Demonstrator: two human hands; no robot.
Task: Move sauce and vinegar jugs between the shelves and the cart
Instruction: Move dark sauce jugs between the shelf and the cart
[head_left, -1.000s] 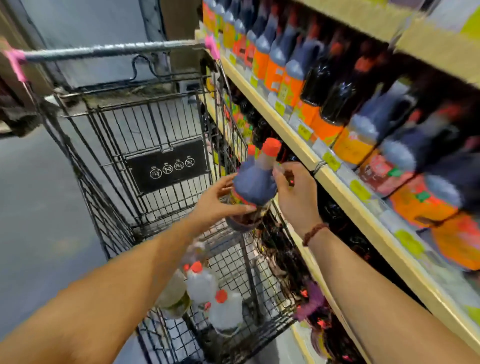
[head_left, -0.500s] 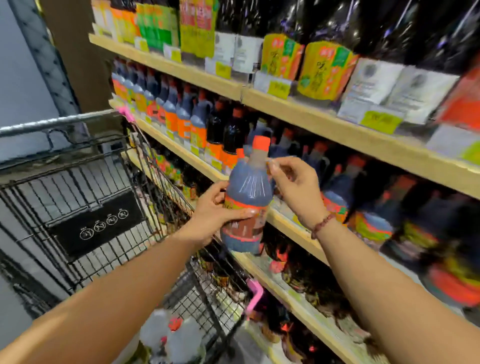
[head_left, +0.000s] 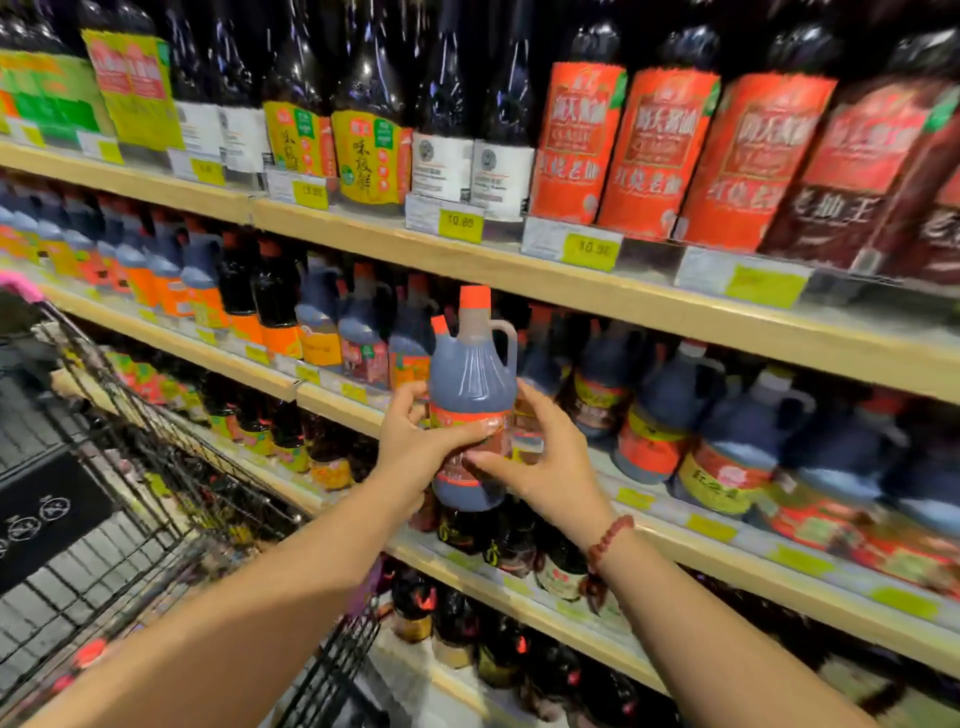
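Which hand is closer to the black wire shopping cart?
Left. The left hand holds the dark orange-capped plastic sauce jug on the side facing the black wire shopping cart; the right hand holds the jug's far side.

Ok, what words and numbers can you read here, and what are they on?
"10.80": yellow price tag on the upper shelf edge.
"10.90": next price tag to its right.
"味极鲜": yellow bottle label.
"老抽王": dark red bottle label.
The held jug: label too blurred to read, like the other tags.
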